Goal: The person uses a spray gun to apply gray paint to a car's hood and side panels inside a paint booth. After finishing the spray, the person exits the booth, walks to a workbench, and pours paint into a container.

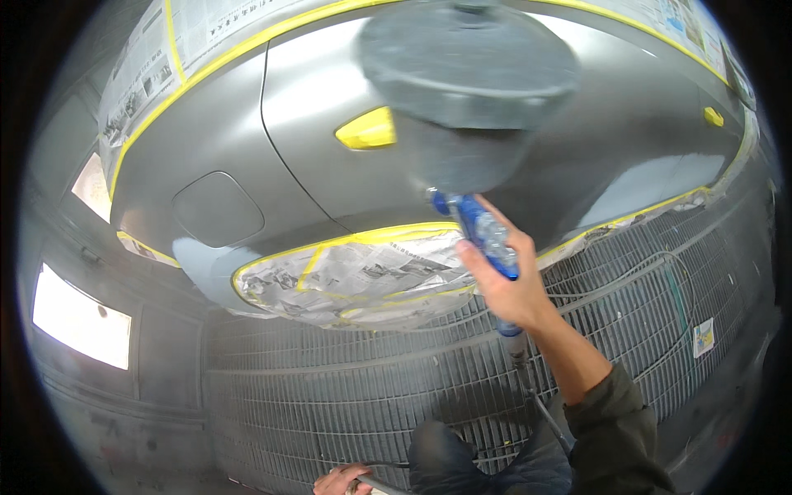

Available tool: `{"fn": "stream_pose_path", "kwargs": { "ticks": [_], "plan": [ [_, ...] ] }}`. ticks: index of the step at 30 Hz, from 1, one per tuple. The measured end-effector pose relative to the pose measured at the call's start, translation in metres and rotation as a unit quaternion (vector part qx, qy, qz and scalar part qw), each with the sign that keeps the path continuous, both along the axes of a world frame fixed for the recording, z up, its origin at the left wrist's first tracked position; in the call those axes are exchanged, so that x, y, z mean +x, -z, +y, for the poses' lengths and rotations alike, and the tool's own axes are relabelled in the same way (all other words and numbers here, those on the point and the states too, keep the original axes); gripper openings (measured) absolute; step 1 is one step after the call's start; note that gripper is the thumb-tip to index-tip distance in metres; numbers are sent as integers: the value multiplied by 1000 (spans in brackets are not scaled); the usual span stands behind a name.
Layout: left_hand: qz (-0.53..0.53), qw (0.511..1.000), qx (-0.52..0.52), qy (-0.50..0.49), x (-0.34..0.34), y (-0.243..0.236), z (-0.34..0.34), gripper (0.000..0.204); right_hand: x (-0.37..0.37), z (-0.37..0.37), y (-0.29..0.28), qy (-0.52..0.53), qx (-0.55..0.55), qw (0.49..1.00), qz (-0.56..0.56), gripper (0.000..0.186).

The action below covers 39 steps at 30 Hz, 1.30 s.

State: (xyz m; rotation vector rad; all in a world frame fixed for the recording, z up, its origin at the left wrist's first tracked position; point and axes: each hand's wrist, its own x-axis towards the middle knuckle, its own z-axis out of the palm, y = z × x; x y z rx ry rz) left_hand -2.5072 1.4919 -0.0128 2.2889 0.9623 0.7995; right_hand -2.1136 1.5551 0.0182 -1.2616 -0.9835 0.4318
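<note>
"Hose (386,486) at the near edge, left of the legs (441,454). What has it?"

"The left hand (341,478), partly cut off by the edge; its fingers look curled around the hose."

"And the right hand (518,289)?"

"Farther out, wrapped firmly around the grip of the blue gun (488,235). A line (553,419) runs from the butt of the grip back toward the near right."

"Where is the gun, and how does it lie?"

"In the air above the grating (346,404), just before the car (309,91). The grip's long axis slants from near right to far left, the head at the far left end. The front seems turned to the car, but I cannot make out the nozzle."

"The cup (470,66)?"

"Grey, a bit blurred, on top of the gun: broad lid up, narrow end down to the head."

"Beyond?"

"The car's grey side, with newspaper (396,268) along the lower edge and yellow tape (369,129) over a door handle. Far left, a bright light (82,318) in the wall."
</note>
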Motion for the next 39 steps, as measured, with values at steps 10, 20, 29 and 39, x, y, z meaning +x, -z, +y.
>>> {"fn": "stream_pose_path", "kwargs": {
  "ticks": [10, 20, 29, 39],
  "plan": [
    [0, 999, 5, -52, -18, 31, -3, 17, -84, 56, 25, -260, 44, 964, -30, 61],
    [13, 998, 64, 15, 54, 74, -22, 19, 38, -36, 88, -20, -4, 998, -63, 60],
    [-36, 990, 118, 75, 137, 118, -44, 18, 164, -129, 105, 88, -28, 996, 23, 44],
    [-62, 971, 188, 134, 250, 185, -86, 18, 318, -238, 130, 149, -7, 988, 35, 14]
  ]
}}
